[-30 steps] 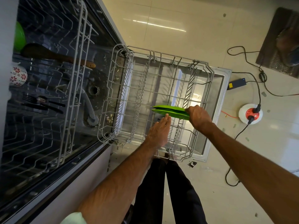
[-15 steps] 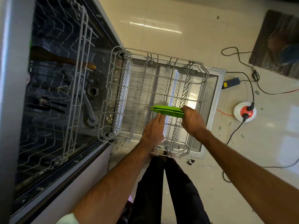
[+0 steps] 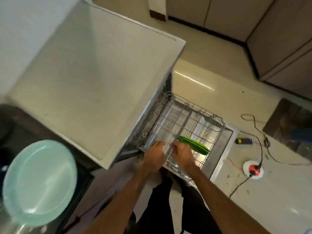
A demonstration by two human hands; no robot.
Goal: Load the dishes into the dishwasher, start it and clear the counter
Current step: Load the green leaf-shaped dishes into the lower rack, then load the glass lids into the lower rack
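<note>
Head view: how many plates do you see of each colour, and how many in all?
Green plates, standing in the dishwasher rack: 2
Pale blue plate, at the left, blurred: 1
Total: 3

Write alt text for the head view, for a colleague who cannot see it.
Green plates stand on edge in the dishwasher's pulled-out lower rack, with the left hand and right hand just beside them over its near edge; blur hides their grip. Pale blue plates wait at lower left.
</note>
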